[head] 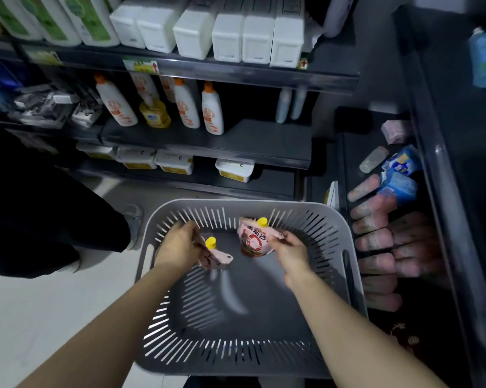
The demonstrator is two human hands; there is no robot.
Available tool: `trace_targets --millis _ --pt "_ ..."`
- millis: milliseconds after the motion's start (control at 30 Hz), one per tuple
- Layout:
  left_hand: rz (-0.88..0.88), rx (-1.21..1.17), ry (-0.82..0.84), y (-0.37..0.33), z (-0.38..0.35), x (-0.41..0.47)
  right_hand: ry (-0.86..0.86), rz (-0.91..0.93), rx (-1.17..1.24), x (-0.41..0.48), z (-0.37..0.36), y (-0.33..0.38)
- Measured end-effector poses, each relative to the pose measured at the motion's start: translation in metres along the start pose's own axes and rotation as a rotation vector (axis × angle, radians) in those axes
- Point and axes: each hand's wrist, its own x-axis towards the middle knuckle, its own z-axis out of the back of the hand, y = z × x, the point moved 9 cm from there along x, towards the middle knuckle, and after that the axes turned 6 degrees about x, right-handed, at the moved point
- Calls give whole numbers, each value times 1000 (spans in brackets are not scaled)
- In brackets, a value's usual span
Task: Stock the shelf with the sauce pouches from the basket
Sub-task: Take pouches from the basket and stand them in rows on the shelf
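A grey slotted basket (331, 228) sits below me on the floor. Inside it my left hand (178, 247) grips a pink sauce pouch (216, 257) with a yellow cap, tilted to the right. My right hand (288, 247) pinches the right edge of a second pink and red sauce pouch (251, 240), which stands upright with its yellow cap on top. On the shelf (438, 208) at the right, several similar pink pouches (376, 239) lie in rows.
Ahead, dark shelves (236, 144) hold white bottles with orange caps (212, 110), a yellow bottle and white boxes. Flat tubs sit on the lowest shelf. Blue packets (398, 175) lie on the right shelf. Another person's dark trouser leg and shoe (134, 219) stand at the left.
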Motion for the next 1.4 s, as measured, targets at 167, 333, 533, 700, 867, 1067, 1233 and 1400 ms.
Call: trace_targets --millis 167,333,533,700,867,1067,1233,1400 --pt "72 -257 75 6 -17 4 21 196 -190 -5 -13 4" --pt "91 -363 101 -4 -27 -1 -98 292 -278 -16 -1 12" --pt "42 -628 212 -23 -20 -16 -179 327 -123 -47 29 34" --pt "-81 -774 273 -60 14 -37 -275 452 17 -105 52 72" --pt "-240 -819 335 -105 57 -67 -398 579 137 -180 86 103" --pt "-489 -852 394 -181 107 -130 -568 703 221 -287 142 126" --pt "-725 -893 494 -253 137 -208 -749 860 286 -391 195 139" --pt "-894 -877 528 -309 145 -278 -903 931 340 -485 245 131"
